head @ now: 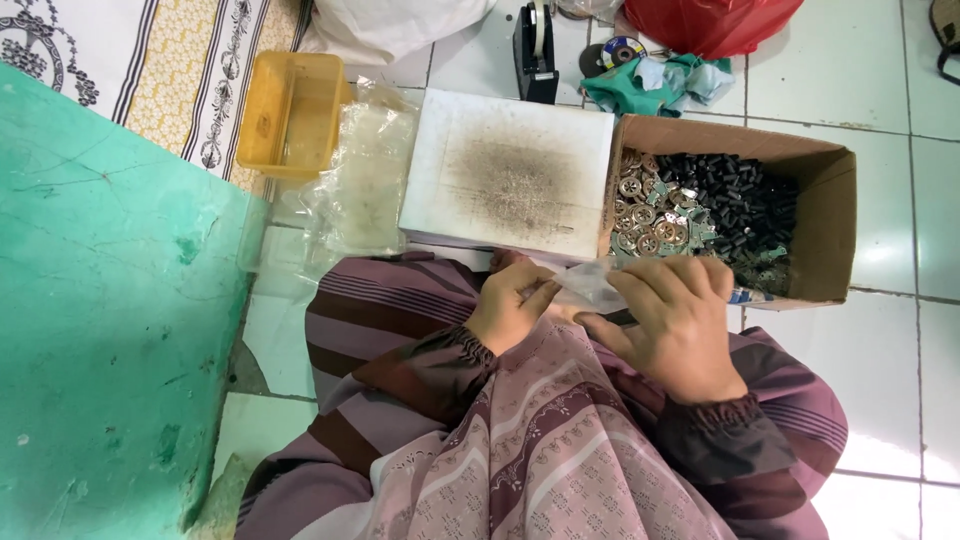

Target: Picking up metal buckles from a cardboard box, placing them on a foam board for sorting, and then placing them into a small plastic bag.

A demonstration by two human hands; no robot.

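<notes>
Clear plastic, in the form of a small bag (pixel 588 285), is held between both hands above the lap of a seated person in striped purple clothing. Left hand (pixel 510 310): wrist bent inward from a dark gathered cuff, fingers curled, with the grip of thumb and fingers clamped together on the bag's left edge. Right hand (pixel 675 325): back of the hand turned up toward the camera, fingers pointing forward and left, its grip closed over the right side of the bag, which shows only where it emerges between the two hands. The bag lies directly in both grips, just in front of the near edge of a white block (pixel 510 170) with a dark soiled patch on its top face. To the right of that block, a cardboard box (pixel 830 220) stands on the white tiled floor (pixel 890 80), touching the block; it contains small silvery round metal parts (pixel 645 215) on its left and a heap of small black parts (pixel 745 200) on its right. The right hand's fingertips lie at the box's near rim. Left of the block are a pile of clear bags (pixel 365 175) and a yellow plastic tub (pixel 290 110). A black tape dispenser (pixel 535 50) stands beyond the block.
</notes>
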